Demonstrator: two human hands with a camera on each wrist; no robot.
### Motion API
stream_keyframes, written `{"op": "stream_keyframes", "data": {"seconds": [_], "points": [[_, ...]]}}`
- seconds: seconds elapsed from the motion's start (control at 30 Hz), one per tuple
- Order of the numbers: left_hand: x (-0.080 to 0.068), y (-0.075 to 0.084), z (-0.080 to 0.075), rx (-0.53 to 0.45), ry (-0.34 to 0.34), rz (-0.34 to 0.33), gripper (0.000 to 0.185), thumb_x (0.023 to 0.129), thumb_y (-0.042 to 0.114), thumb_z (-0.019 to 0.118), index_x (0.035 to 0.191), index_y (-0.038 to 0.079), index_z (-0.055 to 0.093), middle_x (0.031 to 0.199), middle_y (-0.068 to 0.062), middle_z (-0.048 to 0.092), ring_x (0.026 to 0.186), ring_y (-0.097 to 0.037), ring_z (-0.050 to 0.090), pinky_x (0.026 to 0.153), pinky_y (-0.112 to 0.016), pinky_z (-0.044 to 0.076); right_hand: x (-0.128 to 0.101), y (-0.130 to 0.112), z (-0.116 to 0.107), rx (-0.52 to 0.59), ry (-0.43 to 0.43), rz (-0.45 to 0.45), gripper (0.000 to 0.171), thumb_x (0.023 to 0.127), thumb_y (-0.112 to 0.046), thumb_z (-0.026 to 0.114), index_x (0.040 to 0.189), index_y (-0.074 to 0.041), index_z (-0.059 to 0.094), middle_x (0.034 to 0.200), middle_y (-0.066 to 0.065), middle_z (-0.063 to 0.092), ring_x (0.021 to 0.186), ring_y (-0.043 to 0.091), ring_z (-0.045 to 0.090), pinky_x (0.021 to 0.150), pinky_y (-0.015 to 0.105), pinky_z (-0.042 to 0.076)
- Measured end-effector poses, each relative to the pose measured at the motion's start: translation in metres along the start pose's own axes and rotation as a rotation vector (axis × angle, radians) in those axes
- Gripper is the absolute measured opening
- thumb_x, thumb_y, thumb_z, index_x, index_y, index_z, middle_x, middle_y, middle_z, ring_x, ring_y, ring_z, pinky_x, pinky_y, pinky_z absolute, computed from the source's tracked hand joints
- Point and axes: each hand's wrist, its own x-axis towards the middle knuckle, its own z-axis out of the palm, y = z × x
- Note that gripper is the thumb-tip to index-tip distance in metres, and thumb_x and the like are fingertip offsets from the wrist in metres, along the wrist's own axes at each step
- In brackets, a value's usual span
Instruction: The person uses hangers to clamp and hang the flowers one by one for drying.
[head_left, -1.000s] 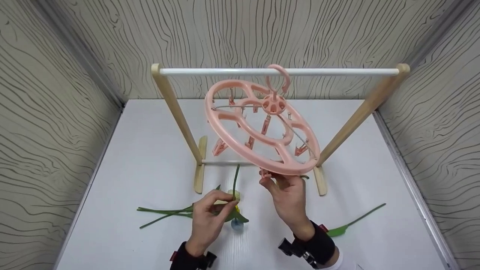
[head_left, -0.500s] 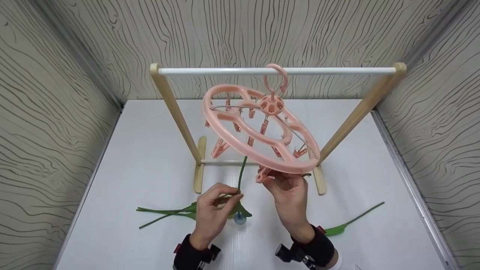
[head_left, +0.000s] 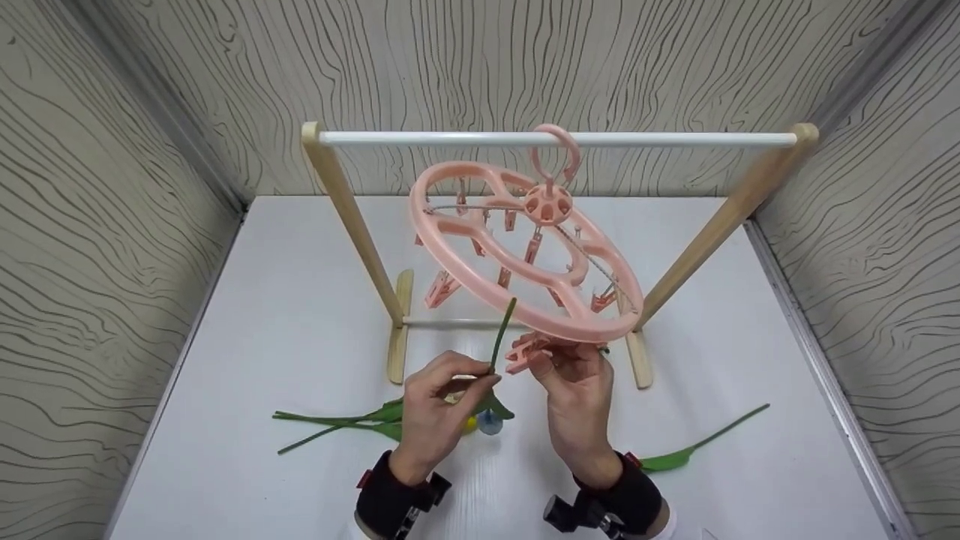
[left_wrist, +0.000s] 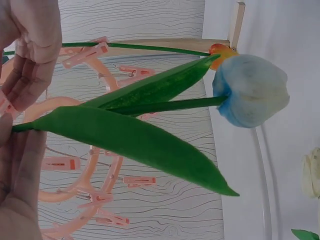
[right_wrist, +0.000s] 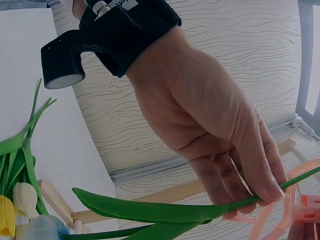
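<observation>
My left hand [head_left: 446, 412] pinches the green stem [head_left: 501, 337] of an artificial tulip between thumb and fingers, its cut end pointing up. The tulip's pale blue-and-white blossom [left_wrist: 255, 90] hangs below two long leaves [left_wrist: 130, 142]. With my right hand [head_left: 579, 409] I pinch a pink clothespin [head_left: 519, 360] under the near rim of a round pink clip hanger [head_left: 480, 279]. The clothespin's tip points left, close to the stem. Behind, an orange tulip blossom [left_wrist: 220, 55] hangs on a stem running through another pink clip [left_wrist: 87, 54].
The hanger tilts from a white rail [head_left: 420, 139] between wooden posts [head_left: 352, 225]. Several tulips [head_left: 337, 421] lie on the white table at left, partly behind my left hand. Another stem with a leaf [head_left: 671, 459] lies at right.
My left hand has moved right and upward with the tulip, bringing its stem end near the clothespin. The clothespin in my right hand has swung out to the left.
</observation>
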Motion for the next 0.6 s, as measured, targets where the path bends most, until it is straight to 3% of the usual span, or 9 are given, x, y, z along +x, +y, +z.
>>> {"op": "stream_keyframes", "data": {"seconds": [0.27,0.43,0.6], "points": [[0.0031,-0.0033,0.0034,-0.009,-0.016,-0.008,0.02,0.086,-0.011,0.079,0.1,0.003,0.078,0.091,-0.014,0.077,0.09,-0.007,0.075,0.075,-0.028,0.068,-0.0013,0.0002,0.0037,0.043,0.037,0.006,0.023,0.1,0.002,0.066,0.119,-0.011,0.069,0.108,-0.005,0.076,0.1,0.007,0.073,0.087,0.018,0.062],[0.0045,-0.0047,0.0061,-0.025,-0.028,-0.006,0.018,0.088,-0.011,0.078,0.101,0.002,0.078,0.093,-0.017,0.078,0.092,-0.008,0.077,0.076,-0.028,0.068,-0.0003,0.0007,0.0053,0.103,0.023,0.001,0.018,0.101,0.002,0.065,0.115,-0.009,0.069,0.106,-0.002,0.078,0.099,0.01,0.075,0.085,0.02,0.064],[0.0064,-0.0051,0.0086,-0.026,-0.013,-0.019,0.019,0.086,-0.013,0.078,0.1,0.001,0.078,0.092,-0.017,0.079,0.092,-0.005,0.076,0.076,-0.028,0.068,0.0,0.0009,0.0053,0.084,0.032,-0.002,0.016,0.101,-0.001,0.066,0.114,-0.01,0.07,0.104,-0.003,0.079,0.097,0.01,0.075,0.086,0.021,0.064]]}}
